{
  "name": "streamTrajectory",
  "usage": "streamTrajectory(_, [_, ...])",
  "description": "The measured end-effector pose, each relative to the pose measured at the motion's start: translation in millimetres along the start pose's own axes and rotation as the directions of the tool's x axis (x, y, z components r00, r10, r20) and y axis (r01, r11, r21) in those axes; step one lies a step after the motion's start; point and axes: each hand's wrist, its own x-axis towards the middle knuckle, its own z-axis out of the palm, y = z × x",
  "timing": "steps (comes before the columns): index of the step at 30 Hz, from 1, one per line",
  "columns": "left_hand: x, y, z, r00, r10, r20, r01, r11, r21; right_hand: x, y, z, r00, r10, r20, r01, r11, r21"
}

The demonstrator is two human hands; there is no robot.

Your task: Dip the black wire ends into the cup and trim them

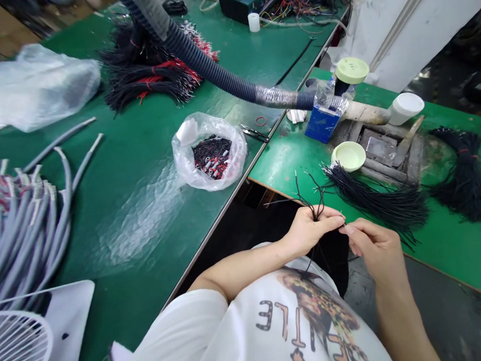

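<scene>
Several thin black wires (317, 212) pass through my left hand (314, 227), whose fingers are closed around them. Their loose ends fan out above the hand, and some hang below it. My right hand (370, 239) pinches at a wire end, its fingertips meeting those of my left hand. The exact end between the fingertips is too small to make out. Just beyond my hands, a bundle of black wires (381, 199) with stripped tips lies on the light green board. Next to it sits a pale green cup (348, 156).
A solder pot (383, 148) with a spatula stands behind the bundle, by a blue box (322, 123) and a ribbed hose (218, 70). Another wire bundle (467, 172) lies right. Left are a bag of small parts (211, 155), grey cables (26, 233) and a white fan (64, 336).
</scene>
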Motion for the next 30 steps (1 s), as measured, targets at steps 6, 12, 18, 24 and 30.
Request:
streamTrajectory(6, [0.9,3.0,2.7,1.000,-0.001,-0.006,0.001,1.000,-0.030,1.3,1.9,4.6,0.993,-0.061,-0.101,0.059,0.998,-0.028])
streamTrajectory(12, [4.4,-1.8,2.5,0.997,-0.059,-0.055,0.057,0.997,-0.050,5.6,-2.1,0.6,0.990,-0.071,-0.121,0.060,0.994,-0.089])
streamTrajectory(18, [11.2,-2.5,-8.5,0.996,-0.072,-0.057,0.071,0.997,-0.016,32.8,-21.3,-31.0,0.996,-0.075,-0.052,0.059,0.962,-0.265])
streamTrajectory(24, [22.7,12.2,-27.9,0.986,0.059,-0.157,-0.054,0.998,0.033,94.9,-52.8,-69.8,0.998,-0.025,0.055,0.049,0.858,-0.511])
streamTrajectory(30, [33.8,21.9,-42.1,0.955,0.215,-0.205,-0.175,0.965,0.196,160.7,-62.8,-74.1,0.982,0.104,0.156,0.042,0.688,-0.724])
